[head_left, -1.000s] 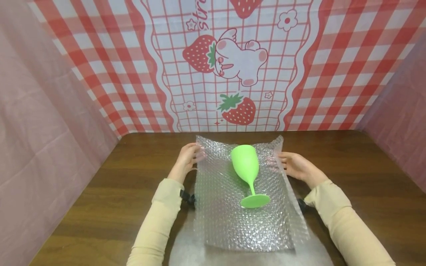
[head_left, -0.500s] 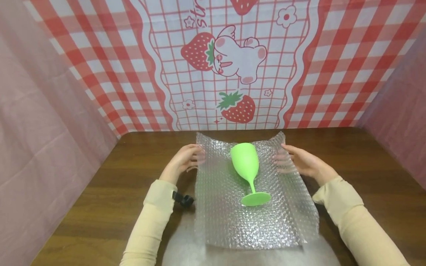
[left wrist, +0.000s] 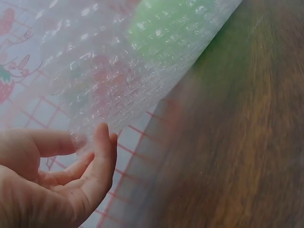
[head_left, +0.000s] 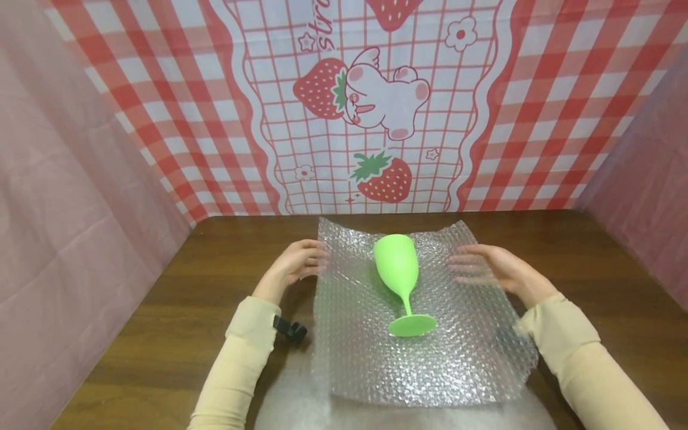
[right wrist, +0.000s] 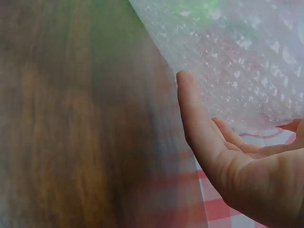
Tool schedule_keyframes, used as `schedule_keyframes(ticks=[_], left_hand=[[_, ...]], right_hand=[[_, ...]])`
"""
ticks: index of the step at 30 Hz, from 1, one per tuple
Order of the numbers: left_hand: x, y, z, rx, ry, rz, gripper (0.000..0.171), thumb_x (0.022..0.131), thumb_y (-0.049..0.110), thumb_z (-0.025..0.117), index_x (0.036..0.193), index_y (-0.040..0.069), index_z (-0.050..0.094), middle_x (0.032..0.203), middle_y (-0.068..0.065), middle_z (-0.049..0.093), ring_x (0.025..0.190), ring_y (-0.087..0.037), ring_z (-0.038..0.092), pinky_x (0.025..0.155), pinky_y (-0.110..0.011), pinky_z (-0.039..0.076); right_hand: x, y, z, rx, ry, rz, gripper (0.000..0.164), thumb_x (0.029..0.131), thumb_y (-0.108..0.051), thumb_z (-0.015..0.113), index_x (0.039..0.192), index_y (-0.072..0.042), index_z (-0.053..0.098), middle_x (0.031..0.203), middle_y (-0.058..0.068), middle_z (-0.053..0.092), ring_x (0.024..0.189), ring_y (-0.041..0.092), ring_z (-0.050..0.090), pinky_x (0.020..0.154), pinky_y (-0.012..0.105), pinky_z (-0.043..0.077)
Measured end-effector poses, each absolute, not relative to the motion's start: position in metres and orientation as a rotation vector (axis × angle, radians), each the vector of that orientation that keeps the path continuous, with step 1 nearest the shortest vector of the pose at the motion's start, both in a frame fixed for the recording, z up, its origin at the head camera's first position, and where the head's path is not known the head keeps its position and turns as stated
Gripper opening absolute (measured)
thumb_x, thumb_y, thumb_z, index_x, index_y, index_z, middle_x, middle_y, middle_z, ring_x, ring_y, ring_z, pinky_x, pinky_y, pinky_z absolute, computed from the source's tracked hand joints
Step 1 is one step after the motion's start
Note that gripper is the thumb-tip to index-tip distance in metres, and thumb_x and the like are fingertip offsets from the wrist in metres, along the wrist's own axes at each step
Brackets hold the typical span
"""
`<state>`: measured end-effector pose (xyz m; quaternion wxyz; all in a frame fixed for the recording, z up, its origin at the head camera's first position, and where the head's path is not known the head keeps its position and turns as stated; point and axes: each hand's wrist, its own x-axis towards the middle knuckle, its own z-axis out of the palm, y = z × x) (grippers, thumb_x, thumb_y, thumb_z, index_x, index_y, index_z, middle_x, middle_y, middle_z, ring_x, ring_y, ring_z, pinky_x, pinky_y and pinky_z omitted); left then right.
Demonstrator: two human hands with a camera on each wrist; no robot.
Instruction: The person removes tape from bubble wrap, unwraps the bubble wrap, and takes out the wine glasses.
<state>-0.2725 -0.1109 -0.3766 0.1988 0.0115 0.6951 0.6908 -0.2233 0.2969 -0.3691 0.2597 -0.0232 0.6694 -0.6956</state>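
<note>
A bright green goblet (head_left: 398,269) lies on its side on a clear sheet of bubble wrap (head_left: 365,358), bowl away from me and foot towards me. My left hand (head_left: 295,263) is at the sheet's far left edge. In the left wrist view its relaxed fingers touch the wrap's edge (left wrist: 114,85). My right hand (head_left: 505,272) reaches under the far right part, and its nearly straight fingers show through the plastic. The right wrist view has the thumb raised beside the wrap's edge (right wrist: 223,80). Neither hand touches the goblet.
A brown wooden table (head_left: 177,298) lies beneath. Behind it hangs a red-and-white checked strawberry cloth (head_left: 365,179), with pink curtains (head_left: 80,239) at both sides. A black camera mount (head_left: 290,328) sits at my left wrist. A pale grey surface (head_left: 408,418) lies at the near edge.
The wrap's right side has spread out to the right, and my right hand has moved right and farther under it. My left hand has shifted slightly left. The goblet stays put on the sheet.
</note>
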Motion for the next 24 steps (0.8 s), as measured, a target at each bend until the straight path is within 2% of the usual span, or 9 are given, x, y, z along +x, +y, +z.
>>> schedule_keyframes(ticks=[4,13,18,24], left_hand=[[-0.273,-0.112,-0.379,0.027,1.95,1.931,0.039,0.091,0.0,0.047,0.128,-0.007,0.04,0.104,-0.017,0.059,0.073,-0.014,0.063,0.07,-0.024,0.056],[-0.273,-0.115,-0.384,-0.012,1.92,1.967,0.039,0.089,-0.002,0.049,0.126,-0.009,0.039,0.085,-0.006,0.06,0.067,-0.012,0.062,0.067,-0.023,0.056],[-0.273,-0.116,-0.385,-0.027,1.911,1.97,0.039,0.089,-0.002,0.049,0.126,-0.009,0.04,0.084,-0.005,0.059,0.066,-0.011,0.062,0.064,-0.021,0.056],[-0.271,-0.115,-0.383,0.006,1.918,1.958,0.038,0.091,0.004,0.047,0.126,-0.009,0.041,0.087,-0.004,0.06,0.069,-0.011,0.062,0.068,-0.022,0.056]], right_hand=[[-0.223,0.299,-0.371,-0.079,1.804,-1.89,0.063,0.1,-0.031,0.028,0.142,0.005,-0.001,0.112,-0.002,0.059,0.101,0.013,0.059,0.095,0.039,0.046],[-0.223,0.306,-0.382,-0.097,1.71,-1.997,0.06,0.101,-0.022,0.026,0.14,0.009,-0.006,0.101,-0.006,0.065,0.095,0.014,0.063,0.088,0.032,0.051],[-0.222,0.307,-0.384,-0.103,1.724,-2.007,0.057,0.101,-0.017,0.026,0.139,0.011,-0.006,0.1,-0.006,0.065,0.093,0.015,0.064,0.086,0.032,0.052],[-0.219,0.305,-0.379,-0.119,1.89,-1.917,0.061,0.099,-0.023,0.033,0.139,0.012,0.002,0.099,-0.01,0.064,0.093,0.01,0.063,0.085,0.031,0.053]])
